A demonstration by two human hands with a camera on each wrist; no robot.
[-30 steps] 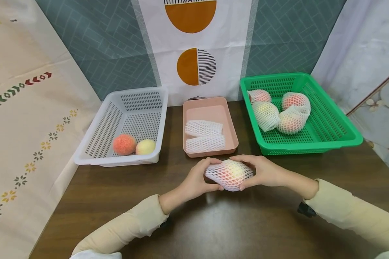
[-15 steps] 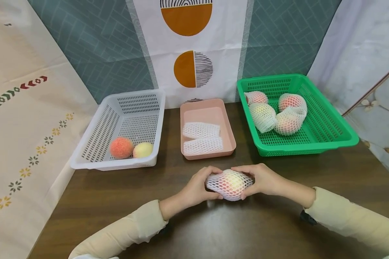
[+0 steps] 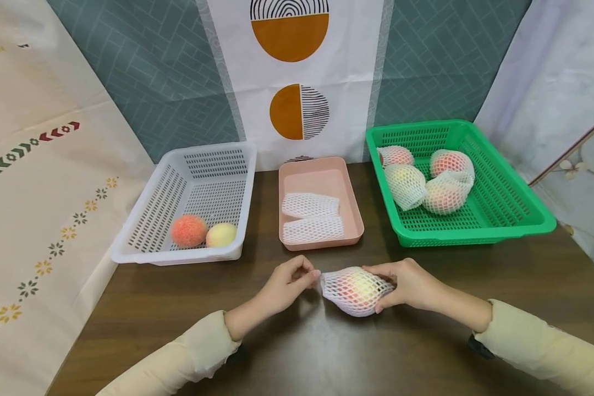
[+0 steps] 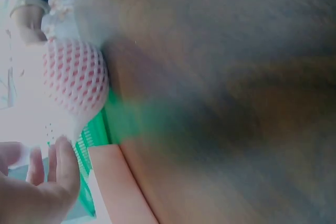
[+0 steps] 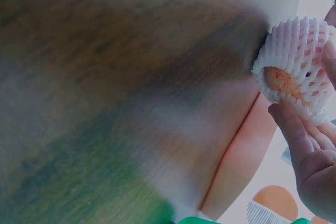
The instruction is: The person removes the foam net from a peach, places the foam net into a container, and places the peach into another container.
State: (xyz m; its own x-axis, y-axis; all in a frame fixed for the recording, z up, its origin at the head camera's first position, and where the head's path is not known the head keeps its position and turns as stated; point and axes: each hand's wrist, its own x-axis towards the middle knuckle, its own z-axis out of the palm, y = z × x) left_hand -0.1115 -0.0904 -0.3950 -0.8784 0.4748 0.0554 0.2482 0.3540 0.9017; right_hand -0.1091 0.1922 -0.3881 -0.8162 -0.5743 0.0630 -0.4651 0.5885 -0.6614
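A red-and-yellow peach in a white foam net sleeve is held above the dark table, in front of the pink tray. Thumb and fingers of my right hand grip it from the right; the right wrist view shows bare peach skin in the net's open end. My left hand has its thumb and forefinger together at the net's left end, pinching its edge. In the left wrist view the net narrows toward the left fingers, partly washed out by glare.
The pink tray carries two flat foam nets. At left, a white basket contains an orange-red peach and a yellow one. Several netted peaches lie in the green basket at right.
My left hand drew back to the left, from a wide hold around the net to its end. The peach came slightly toward me and right, still in my right hand.
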